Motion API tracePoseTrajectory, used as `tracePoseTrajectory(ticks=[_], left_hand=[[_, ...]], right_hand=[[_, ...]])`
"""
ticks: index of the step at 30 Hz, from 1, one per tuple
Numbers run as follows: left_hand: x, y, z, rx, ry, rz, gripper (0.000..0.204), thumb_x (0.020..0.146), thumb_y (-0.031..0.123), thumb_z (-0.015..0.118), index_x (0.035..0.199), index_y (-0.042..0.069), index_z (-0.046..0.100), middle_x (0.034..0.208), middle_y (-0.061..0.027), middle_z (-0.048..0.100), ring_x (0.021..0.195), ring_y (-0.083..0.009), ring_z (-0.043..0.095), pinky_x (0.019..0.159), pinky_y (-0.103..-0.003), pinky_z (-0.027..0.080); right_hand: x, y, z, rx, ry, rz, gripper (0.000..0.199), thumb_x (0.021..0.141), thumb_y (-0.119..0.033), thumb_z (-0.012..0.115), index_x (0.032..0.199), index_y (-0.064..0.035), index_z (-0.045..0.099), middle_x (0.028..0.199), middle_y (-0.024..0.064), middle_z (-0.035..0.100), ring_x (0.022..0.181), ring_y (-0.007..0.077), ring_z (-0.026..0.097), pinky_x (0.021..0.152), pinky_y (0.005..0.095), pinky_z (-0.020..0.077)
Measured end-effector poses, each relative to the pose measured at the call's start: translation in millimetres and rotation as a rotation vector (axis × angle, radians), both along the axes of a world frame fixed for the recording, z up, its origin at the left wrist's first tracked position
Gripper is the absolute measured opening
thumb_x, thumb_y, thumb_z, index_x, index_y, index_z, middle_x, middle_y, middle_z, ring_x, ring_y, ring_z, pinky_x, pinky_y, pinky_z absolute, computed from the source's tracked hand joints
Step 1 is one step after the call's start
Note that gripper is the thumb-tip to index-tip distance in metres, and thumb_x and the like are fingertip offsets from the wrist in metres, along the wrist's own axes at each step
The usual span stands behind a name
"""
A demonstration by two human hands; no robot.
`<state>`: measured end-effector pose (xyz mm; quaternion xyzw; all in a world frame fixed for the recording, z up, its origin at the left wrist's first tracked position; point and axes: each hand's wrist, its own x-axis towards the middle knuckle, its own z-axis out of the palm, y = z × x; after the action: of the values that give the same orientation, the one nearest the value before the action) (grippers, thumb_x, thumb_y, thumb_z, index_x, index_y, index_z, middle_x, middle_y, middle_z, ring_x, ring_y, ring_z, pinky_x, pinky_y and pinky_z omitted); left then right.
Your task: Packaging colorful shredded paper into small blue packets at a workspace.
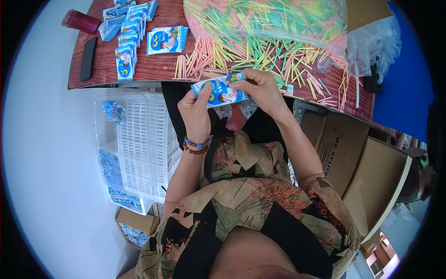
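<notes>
A small blue-and-white candy packet (226,95) is held up at the table's front edge between both hands. My left hand (196,107) pinches its left end, thumb on top. My right hand (264,93) is closed on the right end, its thumb lying across the printed front. Just beyond the packet, many thin pink, yellow and green candy sticks (232,63) lie loose on the dark red wooden table (104,60). A large clear bag (278,21) full of the same sticks rests behind them. To the left lie a stack of packets (166,40) and an overlapping row of more packets (131,35).
At the table's left are a black phone-like slab (88,59) and a dark red cup (81,21) on its side. Below stands a white plastic basket (139,125) holding packets. Crumpled clear plastic (378,44) lies at the right; cardboard boxes (339,144) stand beneath.
</notes>
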<state>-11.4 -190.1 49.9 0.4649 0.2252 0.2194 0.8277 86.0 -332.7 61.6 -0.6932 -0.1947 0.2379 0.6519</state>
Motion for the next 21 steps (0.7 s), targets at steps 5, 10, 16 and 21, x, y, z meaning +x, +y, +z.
tracePoseTrajectory(ticks=[5, 10, 16, 21], left_hand=[[-0.3, -3.4, -8.0, -0.042, 0.000, 0.042, 0.016, 0.090, 0.008, 0.064, 0.097, -0.006, 0.068, 0.090, -0.0040, 0.068, 0.077, -0.0048, 0.059, 0.070, -0.021, 0.048], [1.2, -5.1, 0.8, -0.153, 0.023, 0.009, 0.017, 0.091, 0.010, 0.063, 0.097, -0.006, 0.068, 0.089, -0.0039, 0.068, 0.077, -0.0044, 0.059, 0.070, -0.021, 0.048], [-1.7, -5.4, -6.7, -0.041, 0.015, 0.069, 0.017, 0.093, 0.011, 0.062, 0.094, -0.004, 0.067, 0.086, -0.0043, 0.068, 0.075, -0.0048, 0.060, 0.068, -0.021, 0.048], [0.2, -5.8, -2.9, -0.199, -0.034, 0.014, 0.017, 0.095, 0.011, 0.058, 0.091, -0.003, 0.067, 0.086, -0.0049, 0.068, 0.075, -0.0055, 0.062, 0.070, -0.022, 0.050]], right_hand=[[-1.0, -1.3, -1.2, -0.016, 0.032, 0.010, 0.037, 0.084, -0.016, 0.071, 0.065, 0.0001, 0.043, 0.062, -0.0039, 0.031, 0.061, 0.0046, 0.028, 0.051, 0.0252, 0.0279], [1.5, -1.1, -5.1, -0.026, -0.005, 0.005, 0.026, 0.087, -0.016, 0.069, 0.070, -0.0022, 0.056, 0.063, -0.0081, 0.045, 0.061, 0.0000, 0.036, 0.052, 0.0207, 0.0305], [-1.3, -2.7, 4.6, 0.000, 0.035, 0.041, 0.028, 0.088, -0.017, 0.069, 0.069, -0.0029, 0.055, 0.060, -0.0072, 0.041, 0.058, 0.0013, 0.033, 0.049, 0.0215, 0.0267], [-5.7, 1.7, 3.0, -0.012, -0.018, -0.001, 0.030, 0.088, -0.016, 0.068, 0.066, -0.0002, 0.054, 0.060, -0.0056, 0.036, 0.059, 0.0033, 0.031, 0.049, 0.0244, 0.0264]])
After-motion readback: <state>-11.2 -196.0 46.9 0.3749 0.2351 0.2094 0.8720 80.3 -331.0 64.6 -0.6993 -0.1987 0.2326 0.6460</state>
